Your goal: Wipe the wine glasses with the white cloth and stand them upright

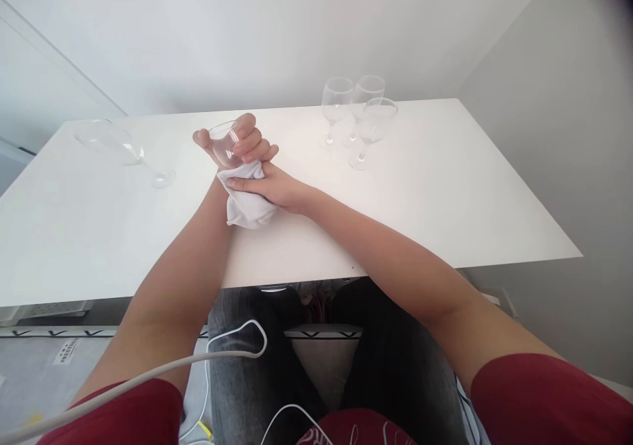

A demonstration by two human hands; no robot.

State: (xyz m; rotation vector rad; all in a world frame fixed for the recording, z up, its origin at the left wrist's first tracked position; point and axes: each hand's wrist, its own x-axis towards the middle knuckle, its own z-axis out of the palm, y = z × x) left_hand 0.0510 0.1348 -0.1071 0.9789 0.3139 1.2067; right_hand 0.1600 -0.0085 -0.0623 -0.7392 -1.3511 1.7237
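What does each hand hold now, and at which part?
The left hand grips a wine glass around its bowl. The right hand holds a white cloth, bunched at its upper part, beside the glass.

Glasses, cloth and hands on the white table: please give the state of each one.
Held glass: tilted, gripped in left hand.
White cloth: crumpled, pressed by right hand against the held glass.
Lone glass: lying on its side at the left, untouched.
Three glasses: upright, empty, close together at the back.
Table: white, bearing all glasses.
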